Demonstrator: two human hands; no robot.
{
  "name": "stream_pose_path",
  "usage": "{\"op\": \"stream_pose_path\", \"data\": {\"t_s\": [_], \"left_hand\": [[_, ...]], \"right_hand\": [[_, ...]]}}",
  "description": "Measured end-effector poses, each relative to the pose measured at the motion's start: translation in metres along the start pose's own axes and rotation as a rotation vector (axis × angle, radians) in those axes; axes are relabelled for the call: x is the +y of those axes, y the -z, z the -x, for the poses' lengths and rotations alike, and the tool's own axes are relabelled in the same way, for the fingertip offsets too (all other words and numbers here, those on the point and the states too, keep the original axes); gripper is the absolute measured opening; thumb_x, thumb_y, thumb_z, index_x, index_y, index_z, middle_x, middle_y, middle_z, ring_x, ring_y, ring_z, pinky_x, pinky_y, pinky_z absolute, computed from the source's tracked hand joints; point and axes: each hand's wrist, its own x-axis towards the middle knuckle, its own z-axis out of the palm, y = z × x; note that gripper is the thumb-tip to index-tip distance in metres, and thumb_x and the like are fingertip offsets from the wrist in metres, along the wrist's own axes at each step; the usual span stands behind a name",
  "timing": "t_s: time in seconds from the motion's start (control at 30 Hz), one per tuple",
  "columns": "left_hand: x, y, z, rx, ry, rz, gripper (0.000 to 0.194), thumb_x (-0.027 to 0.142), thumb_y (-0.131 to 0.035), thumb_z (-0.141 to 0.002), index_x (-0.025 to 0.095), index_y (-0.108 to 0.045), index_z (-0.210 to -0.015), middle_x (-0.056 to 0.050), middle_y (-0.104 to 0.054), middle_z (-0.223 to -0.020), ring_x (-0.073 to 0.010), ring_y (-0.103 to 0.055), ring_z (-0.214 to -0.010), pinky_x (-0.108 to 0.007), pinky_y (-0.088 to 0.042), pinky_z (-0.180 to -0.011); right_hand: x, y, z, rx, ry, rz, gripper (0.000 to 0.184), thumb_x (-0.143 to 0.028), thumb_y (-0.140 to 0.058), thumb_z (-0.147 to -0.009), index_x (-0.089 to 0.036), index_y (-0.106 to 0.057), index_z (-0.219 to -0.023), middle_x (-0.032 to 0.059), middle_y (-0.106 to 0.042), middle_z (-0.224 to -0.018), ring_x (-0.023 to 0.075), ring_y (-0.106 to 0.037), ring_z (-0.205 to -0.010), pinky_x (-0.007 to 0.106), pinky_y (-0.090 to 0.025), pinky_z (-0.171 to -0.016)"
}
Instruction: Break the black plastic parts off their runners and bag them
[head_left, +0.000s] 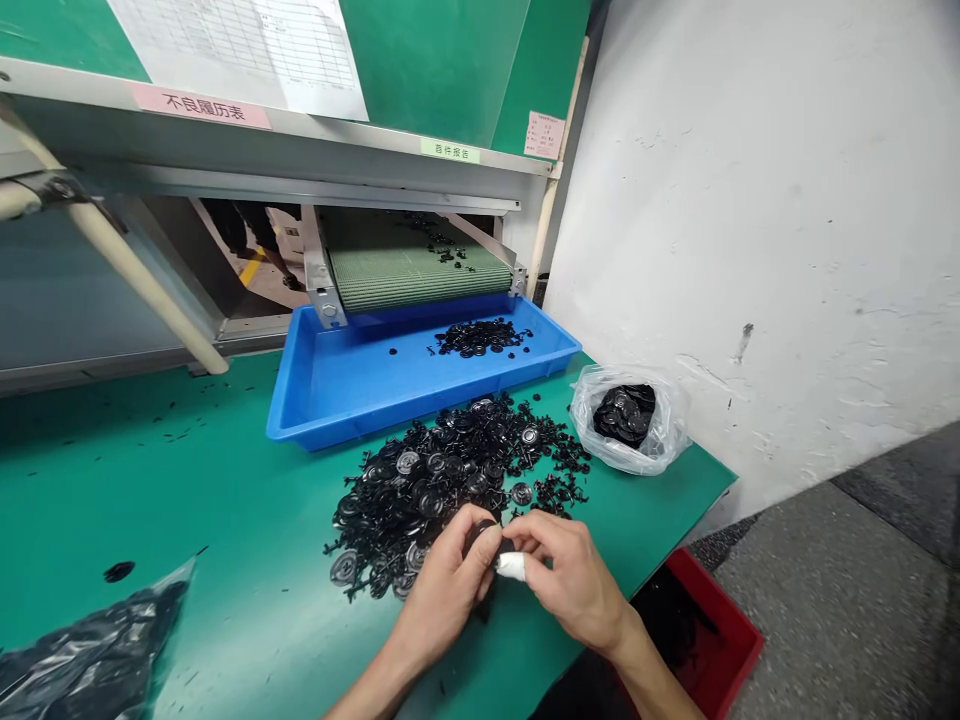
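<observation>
Both hands meet in front of a heap of black plastic parts (442,480), made up of round discs and small branched bits. My left hand (450,570) is closed on a round black plastic disc (481,535), thumb on top. From the other side my right hand (566,570) pinches at the edge of that same disc with thumb and forefinger. A white wrap covers my right thumb. The fingers hide most of the disc, so its lower side cannot be made out.
Behind the heap, a blue tray (360,375) sits under a green conveyor belt (412,270). A clear bag (664,430) of black discs stands at right. Another filled bag (97,650) lies at front left. A red bin (739,640) is below the table's right edge, beside a white wall (765,250).
</observation>
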Motion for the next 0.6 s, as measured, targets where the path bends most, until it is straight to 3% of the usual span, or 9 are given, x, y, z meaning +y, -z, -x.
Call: {"op": "stream_pose_path", "data": {"t_s": [0.13,0.3,0.47,0.6], "left_hand": [[0.002,0.001,0.002,-0.009,-0.012,-0.136,0.031,0.049,-0.037,-0.094,0.023,-0.045,-0.081,0.009,-0.035,-0.055,-0.0121,-0.035,-0.051,-0.024,-0.028,-0.05],[-0.003,0.005,0.003,-0.003,-0.094,-0.262,0.03,0.046,-0.036,-0.096,0.023,-0.048,-0.082,0.006,-0.039,-0.064,-0.0139,-0.036,-0.059,-0.026,-0.03,-0.056],[-0.012,0.006,-0.001,0.028,-0.09,-0.181,0.031,0.047,-0.032,-0.096,0.024,-0.046,-0.081,0.007,-0.033,-0.06,-0.0139,-0.031,-0.055,-0.026,-0.027,-0.051],[-0.011,0.002,-0.003,0.049,-0.061,-0.106,0.031,0.048,-0.035,-0.095,0.024,-0.044,-0.077,0.007,-0.032,-0.061,-0.0127,-0.031,-0.055,-0.024,-0.028,-0.05]], "right_hand": [[0.005,-0.001,-0.001,-0.027,0.014,0.046,0.028,0.0,-0.049,-0.07,-0.021,-0.061,-0.083,-0.0031,-0.059,-0.073,0.011,-0.054,-0.063,0.021,-0.044,-0.06],[0.001,0.003,-0.004,-0.117,0.051,0.091,0.031,-0.003,-0.049,-0.073,-0.021,-0.058,-0.096,-0.0018,-0.061,-0.078,0.012,-0.056,-0.065,0.021,-0.044,-0.06],[0.003,-0.003,-0.007,-0.035,0.183,0.147,0.025,-0.005,-0.042,-0.079,-0.019,-0.057,-0.093,-0.0016,-0.056,-0.068,0.0126,-0.05,-0.057,0.024,-0.039,-0.054],[0.01,-0.014,-0.009,0.028,0.176,0.107,0.019,-0.01,-0.042,-0.087,-0.019,-0.057,-0.092,0.0009,-0.062,-0.073,0.0134,-0.056,-0.061,0.024,-0.042,-0.058]]}}
